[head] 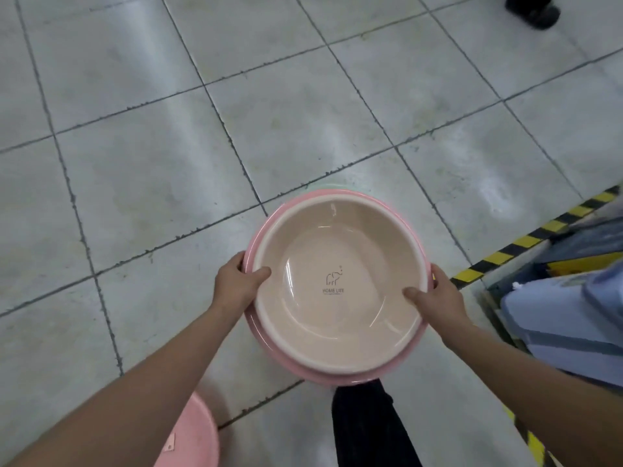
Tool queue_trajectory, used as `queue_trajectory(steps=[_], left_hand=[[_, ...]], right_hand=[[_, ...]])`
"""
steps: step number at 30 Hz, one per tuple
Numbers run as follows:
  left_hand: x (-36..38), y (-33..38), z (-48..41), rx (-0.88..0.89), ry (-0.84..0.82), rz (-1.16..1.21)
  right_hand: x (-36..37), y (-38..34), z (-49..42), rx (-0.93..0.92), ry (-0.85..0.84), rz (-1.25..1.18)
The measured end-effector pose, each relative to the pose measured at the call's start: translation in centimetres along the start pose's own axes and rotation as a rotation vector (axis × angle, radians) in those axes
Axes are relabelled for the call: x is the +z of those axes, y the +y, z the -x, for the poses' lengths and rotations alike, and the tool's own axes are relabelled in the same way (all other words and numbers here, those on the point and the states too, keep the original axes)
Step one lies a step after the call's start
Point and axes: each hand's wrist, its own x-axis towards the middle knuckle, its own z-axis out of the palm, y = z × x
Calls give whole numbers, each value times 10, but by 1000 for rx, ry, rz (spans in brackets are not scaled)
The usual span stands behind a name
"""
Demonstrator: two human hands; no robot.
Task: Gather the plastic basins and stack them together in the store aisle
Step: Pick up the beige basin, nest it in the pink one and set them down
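A stack of nested plastic basins hangs above the tiled floor. The top one is a beige basin (337,251) with a white rim and an elephant logo printed inside. Under it sits a pink basin (340,377), and a sliver of a pale green basin (325,187) shows at the far edge. My left hand (237,281) grips the stack's left rim, thumb inside the beige basin. My right hand (438,298) grips the right rim the same way. Another pink basin (194,436) lies at the bottom left, partly hidden by my left forearm.
Grey floor tiles (202,163) spread ahead and to the left. A yellow-and-black striped edge (526,241) runs along the right, with pale blue plastic goods (559,318) behind it. A person's dark shoe (536,11) stands at the top right. My dark trouser leg (367,429) is below the stack.
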Motion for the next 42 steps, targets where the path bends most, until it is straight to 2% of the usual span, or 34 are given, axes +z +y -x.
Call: queue_trajectory(steps=[9,16,35,42], left_hand=[[62,24,-112,-42,72,44],[92,2,-163,-114,73,63],[146,-111,-221,-248,122,74],[139,-112,-214,-286,87,93]], right_hand=[[22,-35,-151,-17,-34,40],[58,-15,-220,-2,-80,61],[125,59,-297,64,-182,174],[125,56,-286,100,-176,105]])
